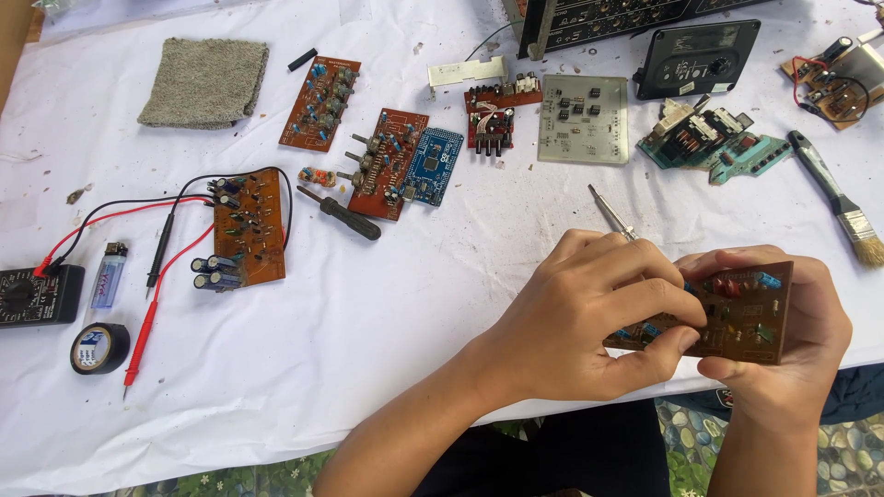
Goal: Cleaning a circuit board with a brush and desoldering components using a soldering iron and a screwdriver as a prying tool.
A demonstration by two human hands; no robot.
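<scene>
Blue-labelled tape roll [99, 347] sits far left; left hand [575, 317] and right hand [792, 336] both pinch the brown board [737, 317], fingers curled.

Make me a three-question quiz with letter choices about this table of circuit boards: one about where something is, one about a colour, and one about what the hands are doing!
1. Where is the paintbrush?
A. at the table's right edge
B. on the grey cloth
C. beside the tape roll

2. What colour is the small board beside the brown boards in the middle?
A. yellow
B. blue
C. pink

3. What are the two hands doing?
A. resting flat
B. holding a brown circuit board together
C. holding the lighter

Answers: 1 A, it lies far right near the cloth's edge. 2 B, its face is plainly blue. 3 B, the left hand and right hand both wrap fingers around it.
</scene>
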